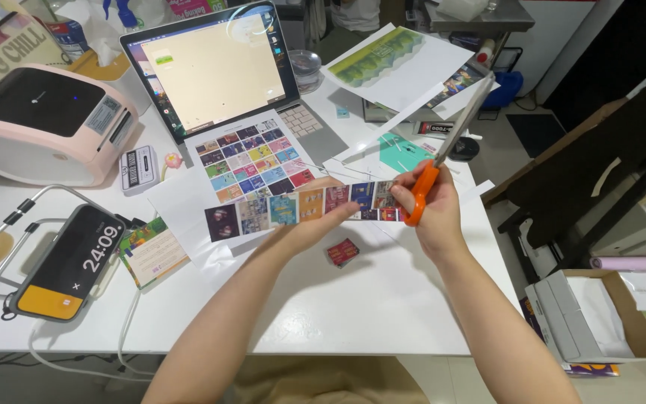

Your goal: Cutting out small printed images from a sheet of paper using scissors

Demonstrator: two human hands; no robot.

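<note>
Left hand pinches the picture strip flat above the bench, just before the laptop. Right hand grips orange scissors, fingers closed through handles. Keep blades square to the strip edge.

Strip of cards: lying across the tabletop, in front of the card sheet.
Laptop: sitting behind the sheet.
Printer: sitting left of the laptop.
Phone: resting at left front.
Card stack: lying before the strip.
</note>
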